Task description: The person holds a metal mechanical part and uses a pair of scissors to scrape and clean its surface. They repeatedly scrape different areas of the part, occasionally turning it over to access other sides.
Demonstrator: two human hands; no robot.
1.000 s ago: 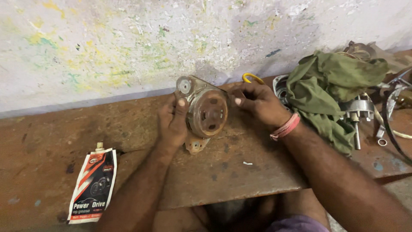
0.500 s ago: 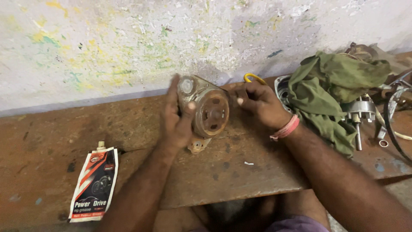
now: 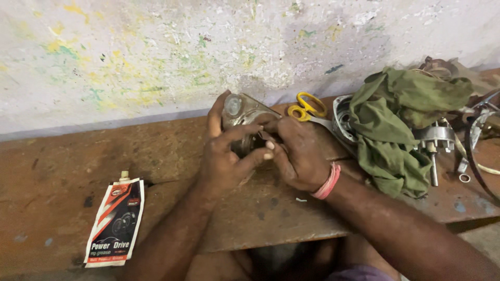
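Your two hands are closed around the round metal housing (image 3: 240, 112), which stands on edge on the rusty workbench (image 3: 62, 171), close to the paint-flecked wall (image 3: 156, 57) behind it. Your left hand (image 3: 225, 158) cups the housing from the near side, thumb up along its left rim, fingers curled across its face. Your right hand (image 3: 298, 156) presses in from the housing's right, fingertips bunched at the centre — they may be pinching some small part there, but the fingers hide it and I cannot tell.

By the look of it, you are at the fiddly stage: working something at the middle of the housing's face while the other hand steadies the body. Any next move calls for the left hand to keep the housing braced, since it stands on a narrow edge and could roll.

Room is uneven. Right of the housing it is crowded: yellow-handled scissors (image 3: 307, 108) lie just beside it, then a green rag (image 3: 396, 125) heaped over other metal parts (a shafted piece (image 3: 432, 143) pokes out below). Left of the housing the bench is open as far as the grease pouch (image 3: 115, 221), well apart — and the bench's front edge runs near your wrists.
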